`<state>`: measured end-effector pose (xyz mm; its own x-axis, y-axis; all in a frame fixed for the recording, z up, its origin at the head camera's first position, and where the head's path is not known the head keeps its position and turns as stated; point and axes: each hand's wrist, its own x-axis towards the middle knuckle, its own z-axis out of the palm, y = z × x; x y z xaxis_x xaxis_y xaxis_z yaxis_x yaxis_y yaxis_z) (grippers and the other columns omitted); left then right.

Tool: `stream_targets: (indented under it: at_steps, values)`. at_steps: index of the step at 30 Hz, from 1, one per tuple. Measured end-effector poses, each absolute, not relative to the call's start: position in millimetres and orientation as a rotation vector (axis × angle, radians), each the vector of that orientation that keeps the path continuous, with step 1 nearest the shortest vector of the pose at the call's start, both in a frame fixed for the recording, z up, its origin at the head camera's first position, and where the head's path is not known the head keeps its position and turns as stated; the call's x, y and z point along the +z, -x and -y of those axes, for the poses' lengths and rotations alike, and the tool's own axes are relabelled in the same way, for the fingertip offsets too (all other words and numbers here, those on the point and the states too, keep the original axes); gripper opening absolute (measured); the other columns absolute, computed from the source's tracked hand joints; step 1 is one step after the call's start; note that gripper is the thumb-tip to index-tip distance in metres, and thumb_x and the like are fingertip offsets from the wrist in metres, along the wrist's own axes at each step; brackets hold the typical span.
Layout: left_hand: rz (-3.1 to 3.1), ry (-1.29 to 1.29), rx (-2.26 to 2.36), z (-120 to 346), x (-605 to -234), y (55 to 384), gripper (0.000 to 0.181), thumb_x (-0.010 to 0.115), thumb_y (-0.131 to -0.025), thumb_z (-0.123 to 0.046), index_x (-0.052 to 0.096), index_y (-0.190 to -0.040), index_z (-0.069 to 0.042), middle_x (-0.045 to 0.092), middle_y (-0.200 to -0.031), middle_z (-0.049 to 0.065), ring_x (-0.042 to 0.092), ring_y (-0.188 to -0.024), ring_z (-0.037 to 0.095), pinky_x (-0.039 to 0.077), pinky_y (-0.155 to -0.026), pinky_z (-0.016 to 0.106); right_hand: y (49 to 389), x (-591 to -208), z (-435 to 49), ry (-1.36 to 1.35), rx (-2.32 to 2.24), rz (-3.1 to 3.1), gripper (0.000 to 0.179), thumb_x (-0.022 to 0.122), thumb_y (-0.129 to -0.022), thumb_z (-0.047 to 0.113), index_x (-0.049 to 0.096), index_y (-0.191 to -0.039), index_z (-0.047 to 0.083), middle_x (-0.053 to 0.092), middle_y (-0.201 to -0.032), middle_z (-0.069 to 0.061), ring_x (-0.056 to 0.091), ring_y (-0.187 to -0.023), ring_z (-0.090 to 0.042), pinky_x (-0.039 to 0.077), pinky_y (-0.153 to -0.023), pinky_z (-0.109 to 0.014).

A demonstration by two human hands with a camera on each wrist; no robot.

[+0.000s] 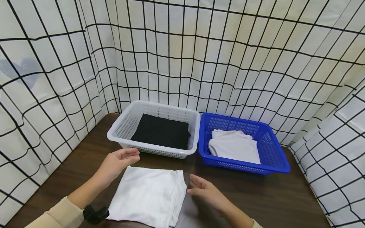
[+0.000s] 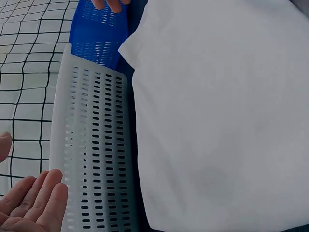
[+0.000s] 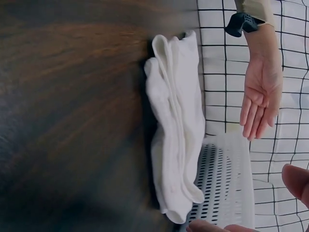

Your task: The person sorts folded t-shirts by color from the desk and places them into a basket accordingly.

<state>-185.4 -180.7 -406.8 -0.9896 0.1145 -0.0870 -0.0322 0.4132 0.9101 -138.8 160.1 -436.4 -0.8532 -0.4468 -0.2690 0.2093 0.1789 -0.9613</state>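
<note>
A folded white cloth, likely a garment point(image 1: 148, 193), lies flat on the dark wooden table, its layered edge showing in the right wrist view. My left hand point(image 1: 121, 161) is held above its far left corner, fingers extended and nothing in them. Just off the cloth's right edge, my right hand point(image 1: 206, 191) hovers with relaxed fingers, also holding nothing. In the left wrist view the left fingers point(image 2: 41, 203) overlap the white basket's side. The left palm point(image 3: 263, 82) faces the camera in the right wrist view.
Behind the cloth stands a white plastic basket point(image 1: 154, 151) with folded black cloth point(image 1: 162, 131) inside. Right of it, a blue basket point(image 1: 236, 168) holds folded white cloth point(image 1: 235, 147). A black wire grid point(image 1: 182, 58) with white sheeting encloses the table point(image 1: 256, 196) at back and sides.
</note>
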Motion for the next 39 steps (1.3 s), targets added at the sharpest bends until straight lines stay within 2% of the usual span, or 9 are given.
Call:
stream_targets:
  at_steps: [7, 14, 19, 26, 30, 39]
  values:
    - [-2.522, -0.016, 1.579, 188.4, -415.5, 177.0, 0.063, 0.067, -0.094, -0.043, 0.053, -0.14, -0.003, 0.062, -0.137, 0.015, 0.064, -0.122, 0.022, 0.05, -0.106, 0.044, 133.4, -441.0, -164.5, 0.166, -1.727, -1.769, 0.075, 0.06, -0.097, 0.018, 0.02, -0.152, -0.013, 0.022, -0.158, -0.034, 0.02, -0.149, -0.047, 0.023, -0.12, -0.061]
    - [-2.509, 0.01, 1.559, 196.0, -421.4, 171.3, 0.063, 0.065, -0.095, -0.041, 0.051, -0.141, -0.001, 0.062, -0.137, 0.015, 0.065, -0.118, 0.013, 0.049, -0.107, 0.046, 128.1, -449.8, -165.6, 0.142, -1.742, -1.666, 0.074, 0.057, -0.097, 0.013, 0.017, -0.151, -0.017, 0.018, -0.158, -0.036, 0.021, -0.149, -0.047, 0.024, -0.121, -0.057]
    - [-2.517, 0.024, 1.544, 200.0, -425.2, 168.5, 0.063, 0.064, -0.096, -0.041, 0.05, -0.142, 0.0, 0.062, -0.137, 0.016, 0.062, -0.124, 0.022, 0.045, -0.109, 0.054, 125.9, -454.3, -165.6, 0.109, -1.777, -1.623, 0.072, 0.056, -0.097, 0.012, 0.017, -0.15, -0.018, 0.019, -0.158, -0.036, 0.024, -0.149, -0.044, 0.025, -0.121, -0.055]
    - [-2.472, 0.091, 1.549, 203.8, -430.9, 165.4, 0.061, 0.064, -0.096, -0.038, 0.051, -0.141, 0.002, 0.065, -0.133, 0.014, 0.064, -0.12, 0.014, 0.037, -0.113, 0.061, 124.7, -460.0, -165.8, 0.073, -1.808, -1.586, 0.072, 0.056, -0.097, 0.012, 0.018, -0.149, -0.018, 0.022, -0.158, -0.035, 0.029, -0.148, -0.04, 0.025, -0.122, -0.054]
    - [-2.461, 0.109, 1.534, 204.3, -435.3, 163.1, 0.06, 0.064, -0.097, -0.036, 0.051, -0.141, 0.003, 0.066, -0.133, 0.014, 0.062, -0.125, 0.023, 0.037, -0.112, 0.062, 125.6, -463.2, -165.9, 0.07, -1.837, -1.575, 0.069, 0.055, -0.097, 0.01, 0.018, -0.149, -0.019, 0.025, -0.157, -0.034, 0.036, -0.146, -0.036, 0.026, -0.122, -0.052]
    - [-2.446, 0.151, 1.519, 210.1, -450.0, 159.7, 0.061, 0.065, -0.096, -0.037, 0.052, -0.139, 0.004, 0.066, -0.132, 0.016, 0.059, -0.128, 0.03, 0.035, -0.113, 0.063, 126.8, -466.4, -167.7, 0.012, -1.849, -1.587, 0.066, 0.055, -0.098, 0.01, 0.023, -0.149, -0.017, 0.036, -0.154, -0.031, 0.046, -0.14, -0.03, 0.032, -0.12, -0.052]
